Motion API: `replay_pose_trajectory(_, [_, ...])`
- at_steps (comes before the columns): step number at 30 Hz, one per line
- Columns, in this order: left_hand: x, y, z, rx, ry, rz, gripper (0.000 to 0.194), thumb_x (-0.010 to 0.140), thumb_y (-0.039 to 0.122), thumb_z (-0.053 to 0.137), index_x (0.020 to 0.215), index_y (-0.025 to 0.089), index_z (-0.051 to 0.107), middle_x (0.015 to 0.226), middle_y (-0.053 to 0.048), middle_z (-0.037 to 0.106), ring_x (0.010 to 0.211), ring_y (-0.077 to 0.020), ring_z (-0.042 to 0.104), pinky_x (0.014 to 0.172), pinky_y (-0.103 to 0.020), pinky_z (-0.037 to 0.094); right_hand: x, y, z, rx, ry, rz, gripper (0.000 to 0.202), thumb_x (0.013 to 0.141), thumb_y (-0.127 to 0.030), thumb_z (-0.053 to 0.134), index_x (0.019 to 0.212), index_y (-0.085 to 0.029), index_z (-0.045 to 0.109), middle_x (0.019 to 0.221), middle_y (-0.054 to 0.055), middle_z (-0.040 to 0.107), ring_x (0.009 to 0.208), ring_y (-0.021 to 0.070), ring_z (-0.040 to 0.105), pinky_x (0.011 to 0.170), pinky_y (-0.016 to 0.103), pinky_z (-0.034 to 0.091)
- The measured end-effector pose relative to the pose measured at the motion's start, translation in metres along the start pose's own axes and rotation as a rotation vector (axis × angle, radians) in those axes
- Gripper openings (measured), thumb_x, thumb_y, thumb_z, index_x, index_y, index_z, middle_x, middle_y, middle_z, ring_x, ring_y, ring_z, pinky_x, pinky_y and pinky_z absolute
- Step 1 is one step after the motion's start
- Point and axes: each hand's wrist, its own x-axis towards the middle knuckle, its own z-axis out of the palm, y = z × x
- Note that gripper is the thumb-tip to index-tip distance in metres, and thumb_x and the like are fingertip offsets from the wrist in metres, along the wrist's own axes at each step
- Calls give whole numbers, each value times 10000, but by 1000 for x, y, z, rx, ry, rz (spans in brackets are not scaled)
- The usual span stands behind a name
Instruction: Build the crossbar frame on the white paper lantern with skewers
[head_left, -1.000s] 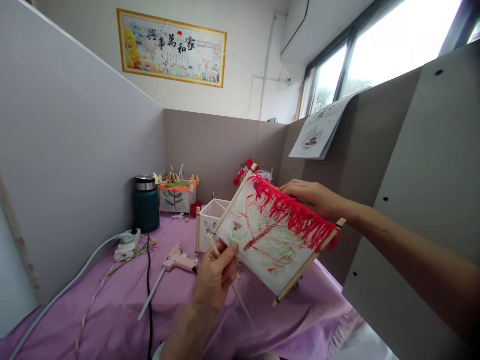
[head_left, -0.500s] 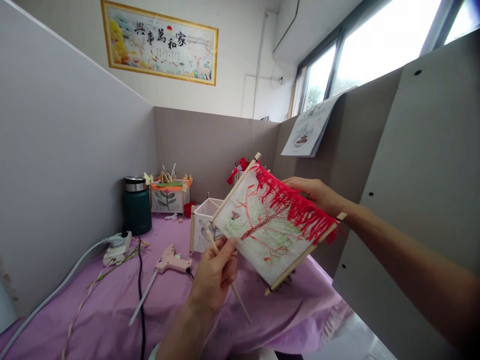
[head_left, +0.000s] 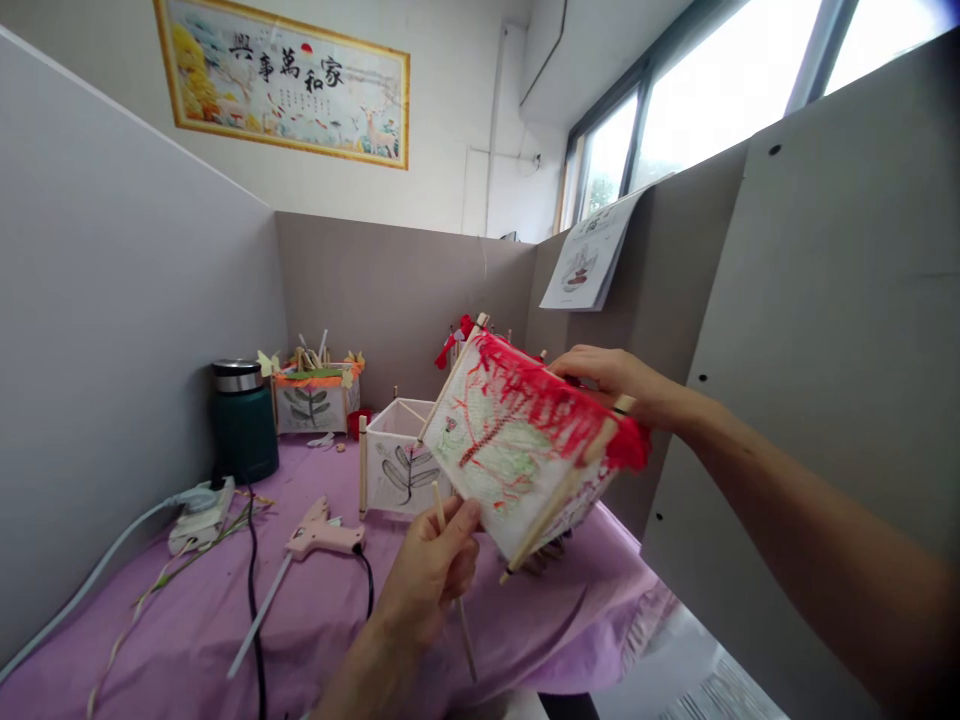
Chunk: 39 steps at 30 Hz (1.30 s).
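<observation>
A white mesh-fabric box (head_left: 510, 455) with wooden corner posts is held tilted in the air. Red fringe (head_left: 559, 395) runs along its top edge, and a branch with green leaves decorates its front. My right hand (head_left: 619, 382) grips the far upper edge, its fingers partly hidden behind the box. My left hand (head_left: 439, 555) is closed around a thin wooden stick (head_left: 466, 640), its thumb at the box's lower left corner. Just behind stands a similar white box (head_left: 397, 465) with a dark leaf drawing, partly covered by the held one.
A pink glue gun (head_left: 322, 535) with a glue stick lies at left on the purple cloth (head_left: 322, 620). Beyond it are a power strip (head_left: 202, 515), cables, a green bottle (head_left: 244, 425) and a decorated box (head_left: 311, 405) holding sticks. Grey partitions (head_left: 397, 290) enclose the table.
The fringed box has turned, so another side with red fringe now shows at right. The view has swung slightly right. Both hands keep their holds.
</observation>
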Motion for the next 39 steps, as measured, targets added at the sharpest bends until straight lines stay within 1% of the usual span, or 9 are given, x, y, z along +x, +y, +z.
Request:
replay_pose_trajectory(5, [3,-10,-8,-7,20,-26,406,752,541,640,683,154,536,453,104,354,337,10,95,344,-174,64,-3,-1,-6,-143,-205,262,215,824,-292,499,866,-195,687,824,41,665,693,157,567,600,235,352])
replay_pose_trajectory(9, [10,-20,-14,-42,-34,-101,350,731,476,698,752,165,539,485,123,280,364,4,80,335,-148,83,-8,4,0,-139,-419,370,229,814,-340,506,828,-194,683,770,28,669,633,143,541,538,238,310])
replay_pose_trajectory(12, [15,-29,-18,-54,-58,-152,360,699,431,746,853,170,551,520,126,282,381,5,87,333,-128,99,-10,9,4,-154,-569,370,222,793,-311,516,784,-165,682,749,35,658,618,135,524,533,246,305])
replay_pose_trajectory(16, [18,-35,-24,-86,-3,-177,362,668,407,773,741,162,517,506,124,298,368,13,106,326,-120,107,-13,16,5,-23,-670,344,312,791,-432,539,770,-148,668,725,20,631,621,122,505,538,240,314])
replay_pose_trajectory(19, [20,-37,-28,-68,25,-218,369,666,425,766,735,150,530,548,93,447,350,28,117,319,-126,96,-19,18,9,92,-632,393,386,752,-537,578,735,-157,647,714,12,627,613,117,508,519,234,321])
replay_pose_trajectory(23, [22,-40,-33,31,42,-297,333,746,427,693,861,131,592,778,-34,648,347,48,142,331,-134,73,-25,17,26,282,-529,536,378,734,-552,613,745,-175,648,710,24,632,585,123,539,493,234,361])
replay_pose_trajectory(28, [20,-44,-43,78,132,-305,337,752,437,680,867,135,587,891,-107,694,338,57,143,348,-149,51,-25,18,56,559,-488,789,358,730,-539,655,705,-184,615,587,1,562,472,104,492,450,237,364])
replay_pose_trajectory(32, [19,-45,-49,119,198,-318,353,728,438,699,843,136,556,920,-141,713,320,57,165,345,-151,64,-26,27,76,749,-381,882,392,781,-476,641,566,-186,489,492,-38,446,413,68,368,404,216,304])
replay_pose_trajectory(39, [19,-46,-41,186,181,-311,441,714,427,712,998,152,518,1062,-177,688,317,50,221,335,-144,82,-33,39,111,752,-326,976,399,863,-391,557,551,-191,410,450,-55,384,372,69,344,370,204,307])
